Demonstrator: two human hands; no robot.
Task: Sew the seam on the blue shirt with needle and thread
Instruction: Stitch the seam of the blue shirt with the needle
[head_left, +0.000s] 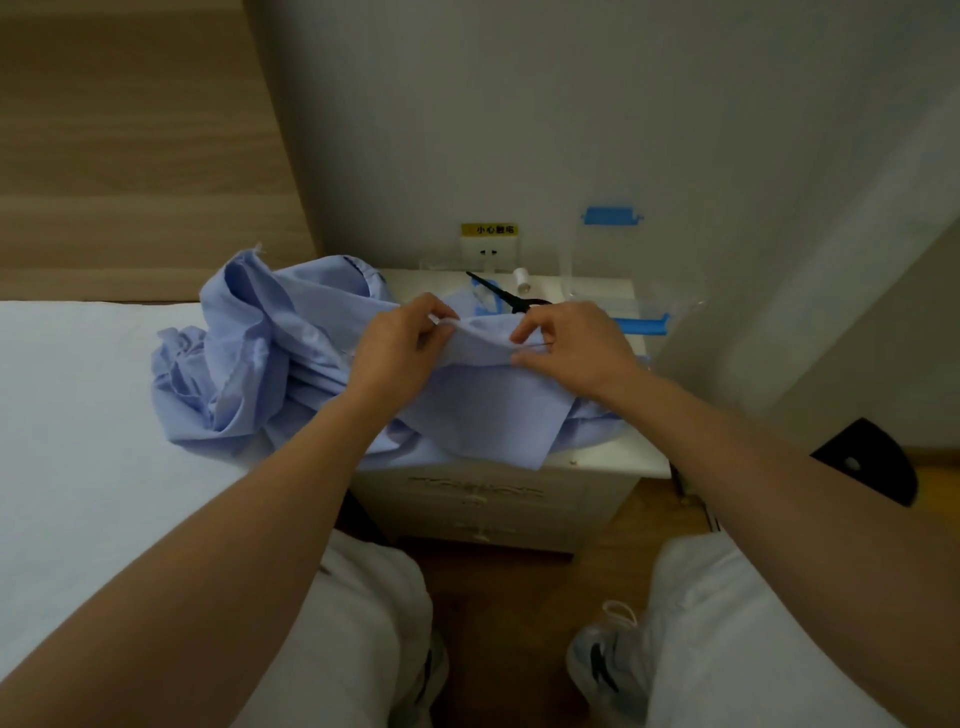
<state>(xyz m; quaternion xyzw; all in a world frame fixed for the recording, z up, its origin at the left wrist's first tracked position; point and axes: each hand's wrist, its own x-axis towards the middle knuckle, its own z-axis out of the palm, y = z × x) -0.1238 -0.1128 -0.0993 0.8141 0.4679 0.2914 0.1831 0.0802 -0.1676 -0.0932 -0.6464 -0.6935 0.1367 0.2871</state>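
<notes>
The blue shirt (270, 358) lies crumpled across the white nightstand (613, 452) and the bed's edge. The left hand (395, 348) and right hand (571, 348) each pinch its raised fold; black scissors (501, 299) lie behind.

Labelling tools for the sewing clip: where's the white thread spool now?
Head view, centre-right: the white thread spool sits at the back of the white nightstand, just right of the black scissors, near the wall socket.
</notes>
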